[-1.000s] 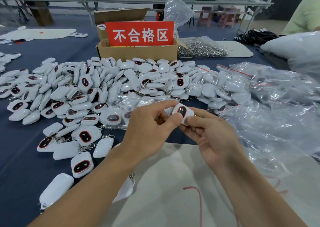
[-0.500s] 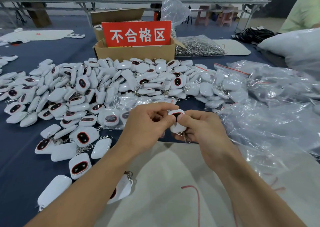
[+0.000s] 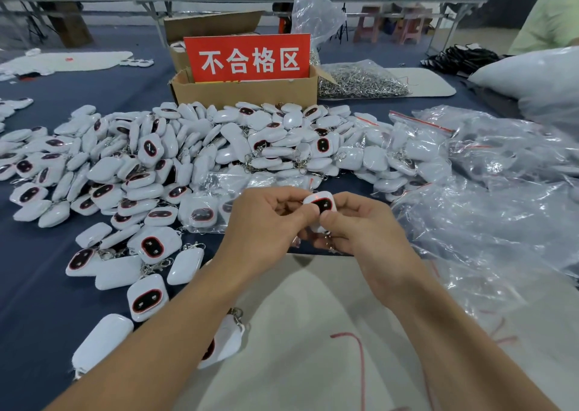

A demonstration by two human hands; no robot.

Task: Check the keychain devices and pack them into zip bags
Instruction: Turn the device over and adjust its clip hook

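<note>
**Inspector:** Head view. Report both hands.

**Assistant:** Both forearms reach in from the lower edge and meet at centre, above the far edge of a pale mat (image 3: 313, 332) on the counter (image 3: 37, 301). The left hand (image 3: 263, 225) is curled, knuckles up, thumb tip pressed to the face of one keychain device (image 3: 321, 205). The right hand (image 3: 363, 225) faces it, thumb on the lower part of the same device, the other fingers (image 3: 351, 199) wrapped behind it.

**Inspector:** So both grasp it?

**Assistant:** Yes — both sets of fingers are pinched on that one device, held clear of the counter. Its dark red-rimmed screen faces the camera, and its metal clasp (image 3: 329, 241) hangs beneath the right palm.

**Inspector:** Remaining stock?

**Assistant:** A large heap of white devices (image 3: 188, 153) covers the counter beyond and left of the hands, some face up, some face down. Clear zip bags (image 3: 488, 191) lie crumpled to the right; a few bagged devices (image 3: 203, 213) sit just left of the hands. Further back — a cardboard box (image 3: 247, 89) carrying a red sign (image 3: 247, 58), with a bag of metal rings (image 3: 360, 80) beside it.
</note>
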